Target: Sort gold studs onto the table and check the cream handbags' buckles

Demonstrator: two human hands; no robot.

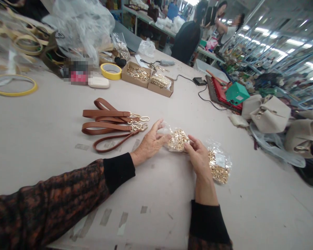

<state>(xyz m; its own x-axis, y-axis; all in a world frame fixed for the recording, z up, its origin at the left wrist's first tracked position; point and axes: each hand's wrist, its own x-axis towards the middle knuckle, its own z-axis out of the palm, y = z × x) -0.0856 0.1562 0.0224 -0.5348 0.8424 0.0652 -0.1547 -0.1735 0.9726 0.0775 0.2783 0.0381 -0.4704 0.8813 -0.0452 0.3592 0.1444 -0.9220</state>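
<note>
A small clear plastic bag of gold-coloured metal pieces is held between my two hands over the table. The fingers and thumb of my left hand close on the bag's left end, its loose plastic edge. On the right end, the thumb and fingers of my right hand grip the same bag. Partly behind my right wrist lies a second clear bag of gold metal pieces with a pale label. Several brown wrist straps with gold clasps rest on the table left of my left hand.
Behind the straps stand small cardboard boxes of gold hardware and a yellow tape roll. A black cable crosses the back right. Cream handbags sit at right, near a green box. Other people are in the background.
</note>
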